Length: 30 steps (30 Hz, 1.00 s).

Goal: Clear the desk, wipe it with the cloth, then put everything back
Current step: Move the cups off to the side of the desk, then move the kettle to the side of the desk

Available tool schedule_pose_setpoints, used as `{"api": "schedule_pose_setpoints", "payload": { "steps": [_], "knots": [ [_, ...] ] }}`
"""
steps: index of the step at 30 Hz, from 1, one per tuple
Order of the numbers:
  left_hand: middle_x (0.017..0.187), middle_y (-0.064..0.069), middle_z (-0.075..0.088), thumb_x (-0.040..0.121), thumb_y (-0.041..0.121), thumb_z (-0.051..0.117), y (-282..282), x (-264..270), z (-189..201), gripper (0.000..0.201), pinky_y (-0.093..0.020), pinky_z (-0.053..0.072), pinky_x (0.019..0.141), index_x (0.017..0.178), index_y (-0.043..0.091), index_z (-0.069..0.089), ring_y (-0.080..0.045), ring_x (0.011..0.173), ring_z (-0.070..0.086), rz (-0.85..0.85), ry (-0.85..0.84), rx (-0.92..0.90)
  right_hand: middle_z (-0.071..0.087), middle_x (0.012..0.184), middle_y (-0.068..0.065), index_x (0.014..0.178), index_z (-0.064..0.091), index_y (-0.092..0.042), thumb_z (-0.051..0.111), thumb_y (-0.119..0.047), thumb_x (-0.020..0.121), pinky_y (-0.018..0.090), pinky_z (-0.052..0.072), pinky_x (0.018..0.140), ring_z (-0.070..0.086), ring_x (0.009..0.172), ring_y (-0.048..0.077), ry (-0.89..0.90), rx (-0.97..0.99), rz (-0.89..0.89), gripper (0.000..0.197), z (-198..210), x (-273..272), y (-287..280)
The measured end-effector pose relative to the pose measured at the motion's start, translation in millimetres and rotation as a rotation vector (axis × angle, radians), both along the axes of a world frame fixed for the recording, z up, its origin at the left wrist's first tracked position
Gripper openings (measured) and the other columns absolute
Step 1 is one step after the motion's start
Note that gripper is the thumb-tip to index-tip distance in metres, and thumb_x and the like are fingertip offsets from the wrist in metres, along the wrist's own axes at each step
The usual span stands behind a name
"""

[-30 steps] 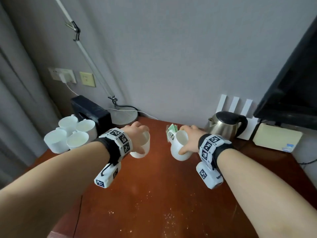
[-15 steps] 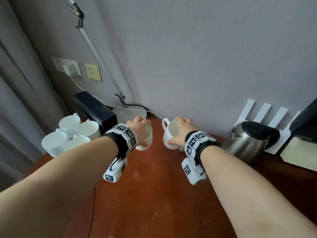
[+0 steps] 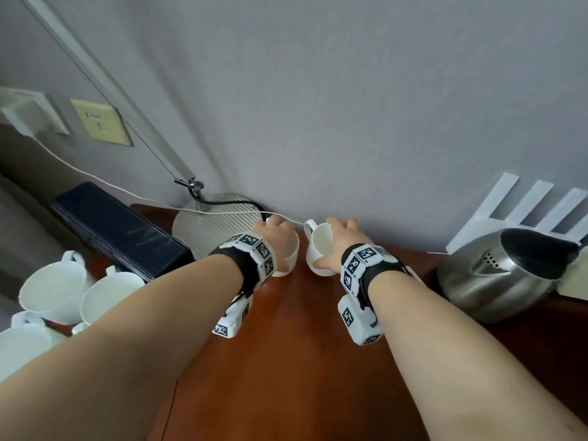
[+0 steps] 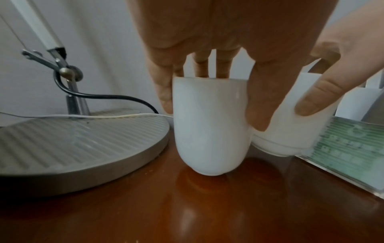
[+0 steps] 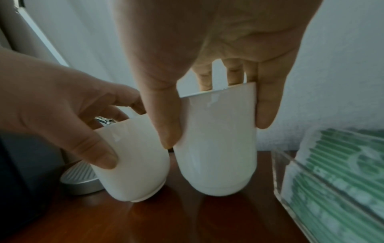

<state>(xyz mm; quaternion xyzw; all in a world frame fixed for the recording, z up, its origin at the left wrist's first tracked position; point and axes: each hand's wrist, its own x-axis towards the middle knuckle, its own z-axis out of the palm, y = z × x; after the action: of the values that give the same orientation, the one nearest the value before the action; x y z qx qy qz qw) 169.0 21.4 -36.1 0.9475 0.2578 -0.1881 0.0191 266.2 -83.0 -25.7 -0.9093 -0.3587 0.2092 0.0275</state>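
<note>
Both of my hands hold plain white cups over the back of the red-brown desk (image 3: 286, 361), close to the wall. My left hand (image 3: 278, 235) grips the left cup (image 3: 289, 257) from above by its rim, thumb on the near side (image 4: 268, 98). My right hand (image 3: 342, 238) grips the right cup (image 3: 319, 249) the same way, its handle (image 3: 309, 226) pointing left. The wrist views show the two cups side by side, the left cup (image 5: 133, 161) tilted and the right cup (image 5: 216, 143) upright. Their bases are at the desk top; contact is unclear.
A ribbed grey lamp base (image 3: 219, 218) with cables sits just left of the cups, and a black box (image 3: 121, 227) is further left. Several white cups (image 3: 51, 291) cluster at the left edge. A clear box of green packets (image 5: 332, 172) and a steel kettle (image 3: 502, 275) stand right.
Both hands have carried their cups away from me to the back of the desk beside the lamp base, and the cups have come closer together and lower.
</note>
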Motion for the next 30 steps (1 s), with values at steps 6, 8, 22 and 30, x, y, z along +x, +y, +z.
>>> {"api": "schedule_pose_setpoints", "payload": {
  "steps": [6,8,22,30],
  "knots": [
    [0.145,-0.002,0.030,0.079,0.039,0.068,18.3,8.3,0.6,0.081,-0.037,0.033,0.109,0.145,0.019,0.026,-0.027,0.134,0.031,0.052,0.029,-0.078,0.035,0.124,0.008,0.127,0.036,-0.023,0.077,-0.037,0.069,0.043,0.048,0.092,0.051,0.113,0.034,0.006,-0.049,-0.029,0.073,-12.5,6.6,15.3],
    [0.143,-0.001,0.033,0.072,0.041,0.069,20.0,9.1,-2.9,0.086,-0.039,0.037,0.107,0.143,0.022,0.025,-0.027,0.130,0.034,0.062,0.023,-0.083,0.035,0.125,0.009,0.127,0.036,-0.023,0.076,-0.038,0.070,0.043,0.047,0.092,0.050,0.114,0.034,0.004,-0.048,-0.032,0.072,-15.8,5.4,17.0],
    [0.153,-0.006,0.014,0.079,0.035,0.069,-3.1,-0.8,7.7,0.096,-0.039,0.018,0.115,0.150,0.027,0.006,-0.026,0.144,0.010,0.100,-0.136,-0.071,0.018,0.150,0.005,0.148,0.019,-0.026,0.067,-0.033,0.081,0.040,0.033,0.110,0.023,0.139,0.028,0.012,0.013,0.039,0.082,13.7,10.8,-14.8],
    [0.152,-0.007,0.017,0.078,0.043,0.071,-81.0,21.7,48.9,0.100,-0.041,0.028,0.113,0.151,0.027,0.005,-0.028,0.139,0.023,0.106,-0.238,-0.165,0.026,0.147,0.007,0.144,0.031,-0.021,0.060,-0.032,0.088,0.034,0.027,0.111,0.024,0.137,0.027,-0.102,0.185,-0.016,0.064,64.7,40.5,-111.6]
  ]
}}
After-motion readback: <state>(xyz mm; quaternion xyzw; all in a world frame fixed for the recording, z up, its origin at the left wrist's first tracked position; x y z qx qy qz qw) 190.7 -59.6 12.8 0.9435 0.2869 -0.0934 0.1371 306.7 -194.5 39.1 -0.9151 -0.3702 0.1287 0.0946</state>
